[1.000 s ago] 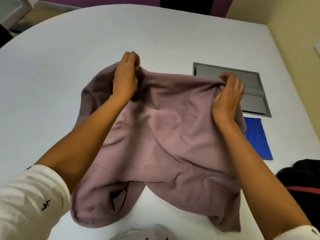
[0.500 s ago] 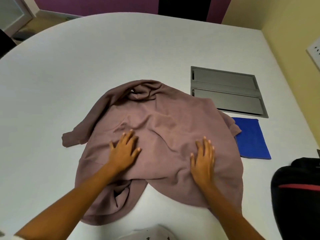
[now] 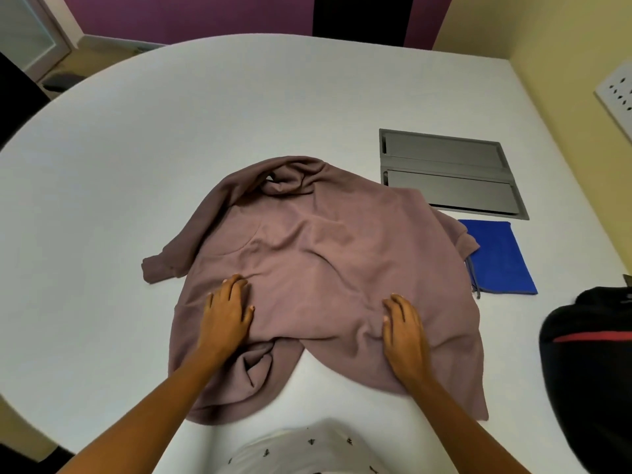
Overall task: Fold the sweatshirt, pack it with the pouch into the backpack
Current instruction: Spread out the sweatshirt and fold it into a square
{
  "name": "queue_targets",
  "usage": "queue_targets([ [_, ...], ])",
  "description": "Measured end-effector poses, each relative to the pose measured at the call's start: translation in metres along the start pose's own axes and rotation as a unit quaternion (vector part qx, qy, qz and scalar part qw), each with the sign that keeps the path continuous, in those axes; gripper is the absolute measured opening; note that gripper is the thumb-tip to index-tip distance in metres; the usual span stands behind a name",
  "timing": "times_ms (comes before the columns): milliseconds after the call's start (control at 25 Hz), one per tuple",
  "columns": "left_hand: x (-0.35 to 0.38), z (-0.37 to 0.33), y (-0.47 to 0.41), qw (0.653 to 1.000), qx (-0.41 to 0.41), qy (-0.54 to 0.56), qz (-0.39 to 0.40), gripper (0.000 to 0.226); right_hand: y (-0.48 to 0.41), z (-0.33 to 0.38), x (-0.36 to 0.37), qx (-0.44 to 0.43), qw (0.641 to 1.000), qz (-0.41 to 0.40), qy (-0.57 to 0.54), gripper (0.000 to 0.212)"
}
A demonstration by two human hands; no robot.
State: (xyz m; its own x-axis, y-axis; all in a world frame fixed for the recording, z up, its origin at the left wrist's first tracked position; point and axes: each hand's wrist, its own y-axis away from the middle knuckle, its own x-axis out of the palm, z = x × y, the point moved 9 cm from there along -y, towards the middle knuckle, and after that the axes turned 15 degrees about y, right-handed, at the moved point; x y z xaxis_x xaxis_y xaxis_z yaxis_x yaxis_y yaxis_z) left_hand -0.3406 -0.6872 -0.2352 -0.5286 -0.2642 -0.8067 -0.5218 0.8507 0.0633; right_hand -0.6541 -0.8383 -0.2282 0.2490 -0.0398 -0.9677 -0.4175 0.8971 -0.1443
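Observation:
A mauve sweatshirt (image 3: pixel 318 265) lies spread and wrinkled on the white table (image 3: pixel 205 114), one sleeve trailing out to the left. My left hand (image 3: pixel 227 313) presses flat on its lower left part. My right hand (image 3: pixel 403 326) lies on its lower right part, fingers slightly bent over the cloth. A flat blue pouch (image 3: pixel 499 258) with a drawstring lies just right of the sweatshirt, its left edge partly under the fabric. A black backpack (image 3: pixel 588 364) with a red stripe sits at the table's right edge, cut off by the frame.
A grey metal cable hatch (image 3: pixel 448 172) is set into the table behind the pouch. A yellow wall (image 3: pixel 564 63) with a white socket plate (image 3: pixel 615 94) runs along the right. The table's curved edge falls away on the left.
Both hands let go of the sweatshirt's top edge, which dropped flat onto the table. They then moved down onto the lower part and slid slightly toward me.

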Motion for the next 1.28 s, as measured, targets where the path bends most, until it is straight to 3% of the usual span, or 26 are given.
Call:
queue_targets([
  [120,-0.023,0.018,0.022,0.997,-0.021,-0.016,-0.072,0.049,0.024,-0.016,-0.035,0.063,0.99,-0.108,0.07,0.032],
  [200,-0.033,0.031,0.038,0.993,-0.045,-0.026,-0.107,0.047,0.046,-0.038,-0.047,0.145,0.973,-0.14,0.116,0.028],
  [360,-0.044,0.062,0.061,0.969,-0.203,0.014,-0.142,0.047,0.094,-0.087,-0.046,0.362,0.922,-0.095,0.097,0.046],
  [440,-0.044,0.07,0.069,0.946,-0.28,0.056,-0.152,0.046,0.113,-0.101,-0.035,0.405,0.91,-0.04,0.083,0.053],
  [560,-0.043,0.076,0.069,0.939,-0.306,0.075,-0.137,0.032,0.123,-0.116,-0.028,0.415,0.907,0.014,0.068,0.049],
  [720,-0.059,0.087,0.064,0.934,-0.317,0.093,-0.136,0.022,0.112,-0.124,-0.041,0.399,0.915,0.036,0.055,0.015],
  [920,-0.104,0.096,0.042,0.934,-0.289,0.113,-0.175,0.025,0.086,-0.138,-0.083,0.382,0.923,0.016,0.037,0.027],
  [1120,-0.129,0.1,0.014,0.918,-0.301,0.153,-0.208,0.035,0.066,-0.147,-0.104,0.378,0.925,-0.03,0.023,0.023],
  [1280,-0.121,0.072,0.026,0.95,-0.195,0.093,-0.225,0.037,0.088,-0.129,-0.1,0.334,0.929,-0.124,0.101,0.029],
])
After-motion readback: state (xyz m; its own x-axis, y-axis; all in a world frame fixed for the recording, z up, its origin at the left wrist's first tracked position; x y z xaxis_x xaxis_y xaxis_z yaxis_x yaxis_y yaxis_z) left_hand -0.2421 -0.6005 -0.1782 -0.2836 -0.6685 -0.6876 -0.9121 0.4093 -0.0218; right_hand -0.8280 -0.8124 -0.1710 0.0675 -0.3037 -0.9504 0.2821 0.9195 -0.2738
